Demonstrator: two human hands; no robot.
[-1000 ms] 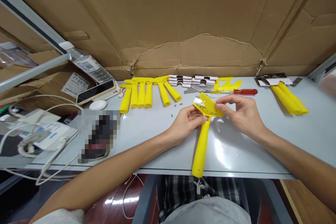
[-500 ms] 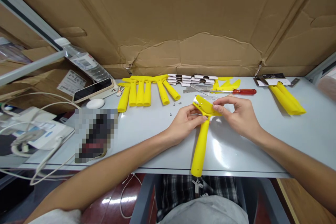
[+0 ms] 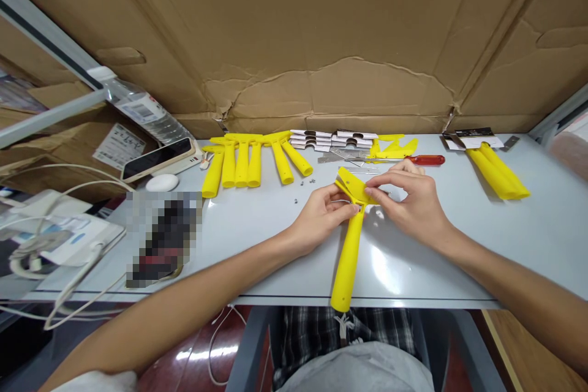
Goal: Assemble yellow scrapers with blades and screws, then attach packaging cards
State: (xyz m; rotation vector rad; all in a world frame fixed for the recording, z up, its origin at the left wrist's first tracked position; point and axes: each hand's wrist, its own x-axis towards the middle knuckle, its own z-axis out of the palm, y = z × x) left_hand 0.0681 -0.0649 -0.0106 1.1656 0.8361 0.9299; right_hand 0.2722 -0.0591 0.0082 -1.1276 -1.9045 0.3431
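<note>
A yellow plastic scraper (image 3: 348,260) is held over the front of the table, its hollow handle pointing down toward me. My left hand (image 3: 316,217) is closed around the left side of its head and neck, thumb on the neck. On the head lies a flat yellow cover plate (image 3: 351,182). My right hand (image 3: 411,199) pinches the plate's right part against the head between thumb and fingers. Whatever lies under the plate is hidden. Behind the scraper are thin metal blades (image 3: 361,169), and several small screws (image 3: 312,181) lie to the left.
Several yellow scraper handles (image 3: 241,165) lie back left, beside stacked blade packs (image 3: 310,139). Loose yellow plates (image 3: 395,148) and a red-handled screwdriver (image 3: 427,160) lie behind my right hand. Two more handles (image 3: 498,174) are far right. A phone (image 3: 158,159) and bottle (image 3: 142,107) stand left.
My right fingers have shifted left along the cover plate. The pale strip that showed at the head's left end is now out of sight. My left hand keeps its hold.
</note>
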